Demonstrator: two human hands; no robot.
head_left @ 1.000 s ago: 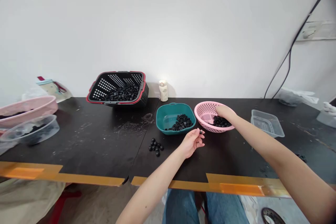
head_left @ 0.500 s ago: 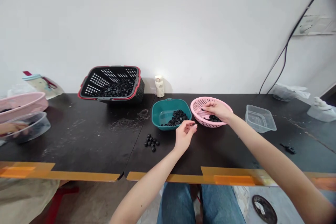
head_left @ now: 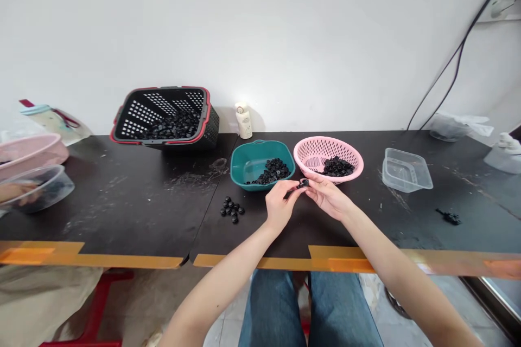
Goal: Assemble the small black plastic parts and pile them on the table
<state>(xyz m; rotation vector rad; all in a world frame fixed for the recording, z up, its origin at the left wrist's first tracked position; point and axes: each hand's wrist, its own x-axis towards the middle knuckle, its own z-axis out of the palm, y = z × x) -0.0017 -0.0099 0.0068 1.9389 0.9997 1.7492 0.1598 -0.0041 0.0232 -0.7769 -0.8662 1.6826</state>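
Note:
My left hand (head_left: 280, 203) and my right hand (head_left: 329, 196) meet in front of the two bowls, fingertips pinched. Between them is a small black round piece (head_left: 304, 182), gripped by my right fingers. A smaller dark bit at my left fingertips touches it; its kind is too small to make out. Just behind my left hand stands a teal basin (head_left: 244, 160) with a heap of small black parts (head_left: 273, 171). Beyond my right hand sits a pink perforated basket (head_left: 307, 147) holding more black pieces (head_left: 337, 166). Several black round pieces (head_left: 232, 209) lie left of my left hand.
A dark basket with red trim (head_left: 209, 114), full of black pieces, tilts at the back left. A white bottle (head_left: 244, 122) stands by the wall. On the right are a clear tub (head_left: 407, 171) and a black clump (head_left: 450, 218). A co-worker's hand (head_left: 20, 193) is far left.
My right hand has come out of the pink basket, bringing a black round piece toward me to my left fingertips. My left hand stays nearly in place. The view has shifted slightly.

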